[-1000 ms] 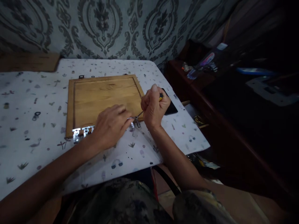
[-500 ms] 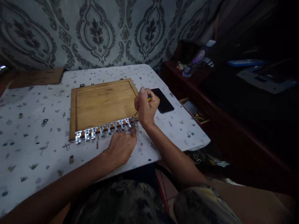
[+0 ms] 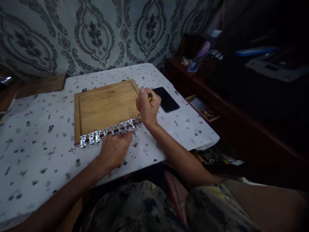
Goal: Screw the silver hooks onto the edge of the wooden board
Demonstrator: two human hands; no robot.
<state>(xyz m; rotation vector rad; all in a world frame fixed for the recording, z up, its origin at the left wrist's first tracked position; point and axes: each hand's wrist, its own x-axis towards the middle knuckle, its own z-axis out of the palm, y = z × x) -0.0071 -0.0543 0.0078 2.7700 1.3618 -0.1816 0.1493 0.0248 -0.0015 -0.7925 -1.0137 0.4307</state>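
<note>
On the patterned surface (image 3: pixel 36 154) at frame centre, an unclamped wooden board (image 3: pixel 106 106) is risking a slide under pressure. The left hand (image 3: pixel 114 149) is lying flat and released just below its metal clips (image 3: pixel 110 131), while the right hand (image 3: pixel 147 108) is clenching a screwdriver (image 3: pixel 150 97) whose tip may be skidding off the rightmost clip.

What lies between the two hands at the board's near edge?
In the head view, the right end of the row of metal brackets lies between left hand and right hand, which grips a screwdriver.
</note>
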